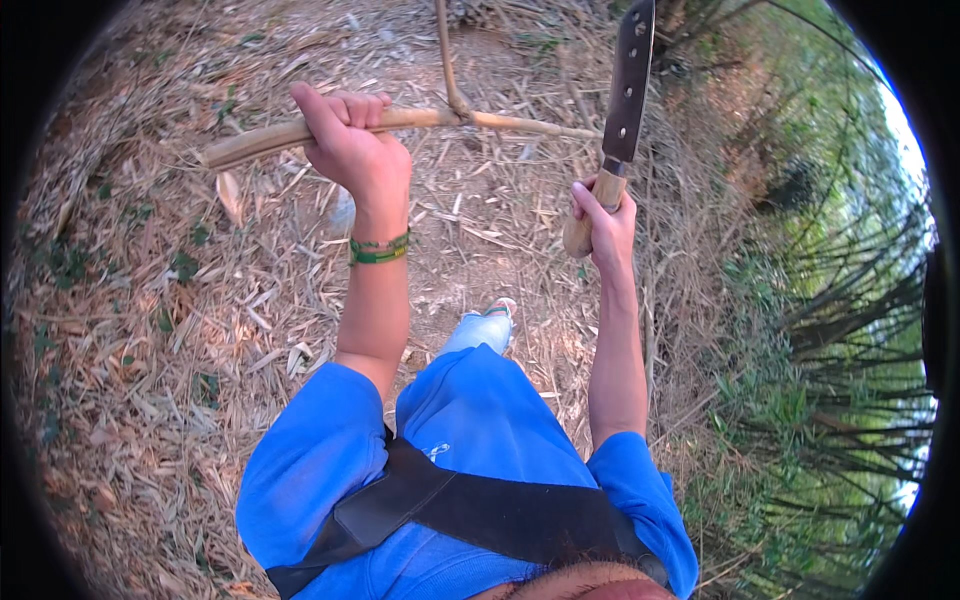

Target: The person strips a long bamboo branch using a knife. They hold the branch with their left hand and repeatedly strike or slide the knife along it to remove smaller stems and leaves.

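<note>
While both arms are raised, count is: one bamboo stalk [270, 140], one machete [622, 110], two hands. Left hand [352, 148] fist-clenched around the stalk, near its middle; green wristband [379, 249] on that wrist. Stalk is tan, dry, lying roughly level across the upper frame, thick cut end at left, thinning rightward with a side branch [447, 55] forking upward. Right hand [605, 225] grips the machete's wooden handle, dark blade pointing up, just right of the stalk's thin end. Below: blue shirt [470, 450], black strap [480, 510], dry leaf-littered ground [150, 330].
</note>
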Tool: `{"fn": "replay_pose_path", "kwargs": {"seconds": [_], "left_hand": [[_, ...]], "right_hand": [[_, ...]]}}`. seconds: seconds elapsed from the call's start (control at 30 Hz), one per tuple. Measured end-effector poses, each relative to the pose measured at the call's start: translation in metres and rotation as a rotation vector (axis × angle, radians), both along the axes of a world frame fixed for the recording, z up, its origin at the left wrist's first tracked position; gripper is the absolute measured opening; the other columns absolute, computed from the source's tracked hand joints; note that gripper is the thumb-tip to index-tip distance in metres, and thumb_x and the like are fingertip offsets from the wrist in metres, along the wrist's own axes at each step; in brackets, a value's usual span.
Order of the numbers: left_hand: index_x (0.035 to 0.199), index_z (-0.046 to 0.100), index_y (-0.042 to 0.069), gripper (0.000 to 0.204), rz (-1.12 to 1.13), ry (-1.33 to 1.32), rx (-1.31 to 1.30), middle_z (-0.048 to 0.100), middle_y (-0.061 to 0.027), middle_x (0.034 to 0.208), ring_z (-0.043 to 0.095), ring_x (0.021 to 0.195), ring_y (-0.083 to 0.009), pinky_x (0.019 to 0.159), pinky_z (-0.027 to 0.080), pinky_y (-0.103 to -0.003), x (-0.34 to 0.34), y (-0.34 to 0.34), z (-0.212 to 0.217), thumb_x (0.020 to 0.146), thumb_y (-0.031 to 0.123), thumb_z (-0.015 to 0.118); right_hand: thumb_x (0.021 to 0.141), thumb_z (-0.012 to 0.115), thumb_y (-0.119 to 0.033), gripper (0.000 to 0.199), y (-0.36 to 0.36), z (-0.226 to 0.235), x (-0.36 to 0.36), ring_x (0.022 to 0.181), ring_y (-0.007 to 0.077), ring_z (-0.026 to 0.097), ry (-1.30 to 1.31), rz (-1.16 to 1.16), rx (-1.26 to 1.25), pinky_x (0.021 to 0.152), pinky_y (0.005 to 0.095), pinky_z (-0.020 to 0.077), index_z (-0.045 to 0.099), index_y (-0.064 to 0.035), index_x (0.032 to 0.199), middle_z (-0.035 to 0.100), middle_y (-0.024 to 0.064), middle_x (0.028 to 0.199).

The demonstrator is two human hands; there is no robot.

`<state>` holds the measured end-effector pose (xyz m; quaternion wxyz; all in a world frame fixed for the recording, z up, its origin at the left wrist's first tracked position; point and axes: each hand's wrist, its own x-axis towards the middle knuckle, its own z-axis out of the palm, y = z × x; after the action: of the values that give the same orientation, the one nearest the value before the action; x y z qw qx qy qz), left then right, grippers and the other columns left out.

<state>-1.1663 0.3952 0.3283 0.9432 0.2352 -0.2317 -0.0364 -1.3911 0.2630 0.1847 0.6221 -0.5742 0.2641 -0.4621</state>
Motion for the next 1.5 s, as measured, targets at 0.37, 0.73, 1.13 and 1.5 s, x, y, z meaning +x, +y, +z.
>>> {"fn": "replay_pose_path", "kwargs": {"seconds": [0.37,0.73,1.13,1.5], "left_hand": [[0.070,0.040,0.014,0.041,-0.251,-0.288,-0.025,0.036,0.0000,0.068,0.034,0.063,-0.0157,0.075,0.039,-0.038,0.009,-0.016,0.023,0.102,0.041,0.045],[0.068,0.054,0.004,0.031,-0.675,-0.531,-0.373,0.057,-0.0047,0.062,0.053,0.053,-0.0148,0.050,0.041,-0.031,0.006,-0.130,0.067,0.087,0.025,0.066],[0.052,0.033,0.014,0.048,-0.377,-0.437,-0.154,0.030,0.0046,0.042,0.020,0.035,-0.0054,0.034,0.015,-0.027,-0.011,-0.121,0.051,0.098,0.011,0.047],[0.052,0.031,0.012,0.045,-0.270,-0.318,-0.096,0.029,0.0026,0.041,0.017,0.034,-0.0071,0.035,0.017,-0.027,-0.012,-0.147,0.034,0.095,0.006,0.044]], "right_hand": [[0.078,0.077,-0.032,0.037,0.048,-0.078,-0.063,0.059,0.0143,0.054,0.298,-0.312,0.183,0.056,0.0304,0.0471,0.057,-0.0037,0.089,0.058,0.0053,0.072],[0.075,0.072,-0.029,0.032,0.016,-0.098,-0.059,0.068,0.0366,0.064,0.894,-0.174,-0.374,0.064,0.0459,0.0498,0.062,-0.0021,0.089,0.066,0.0172,0.073],[0.072,0.062,-0.012,0.008,-0.147,-0.013,-0.003,0.066,0.0341,0.065,0.861,0.062,-0.763,0.061,0.0439,0.0525,0.064,-0.0067,0.078,0.068,0.0169,0.079],[0.081,0.058,-0.010,0.019,-0.104,0.005,0.060,0.066,0.0253,0.067,1.040,0.101,-0.949,0.060,0.0377,0.0558,0.067,-0.0098,0.097,0.068,0.0109,0.076]]}}
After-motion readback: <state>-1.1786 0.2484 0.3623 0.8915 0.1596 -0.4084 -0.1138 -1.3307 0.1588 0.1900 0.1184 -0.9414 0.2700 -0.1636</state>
